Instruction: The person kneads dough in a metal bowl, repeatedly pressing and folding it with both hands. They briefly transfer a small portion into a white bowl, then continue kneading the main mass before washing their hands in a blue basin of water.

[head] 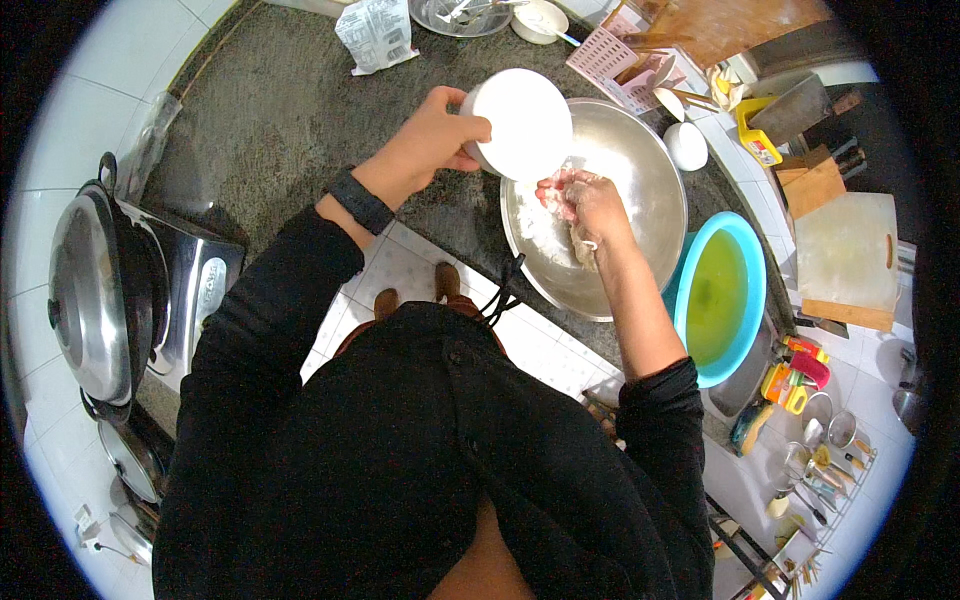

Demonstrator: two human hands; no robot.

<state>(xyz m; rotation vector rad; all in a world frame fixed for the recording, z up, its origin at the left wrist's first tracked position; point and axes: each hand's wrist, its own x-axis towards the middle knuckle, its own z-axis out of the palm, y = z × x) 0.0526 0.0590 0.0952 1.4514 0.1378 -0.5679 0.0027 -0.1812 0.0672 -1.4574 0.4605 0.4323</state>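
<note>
My left hand [442, 135] grips the rim of a white bowl [521, 124], thumb over its edge, above the left rim of a wide stainless steel basin [652, 225]. Glare hides the inside of the bowl. White powder, like flour, [536, 229] lies along the basin's left side. My right hand [589, 206] is inside the basin, just below the bowl, with curled fingers coated in the powder and pale, sticky bits along the wrist. Whether it holds anything is hidden by the fingers.
A blue tub of yellow-green liquid [716, 300] adjoins the basin's right side. Behind stand a pink utensil rack [604, 60] and a printed plastic bag [375, 34]. A lidded wok [90, 292] sits on a stove at left. A cleaver [791, 109] and cutting board [844, 247] are at right.
</note>
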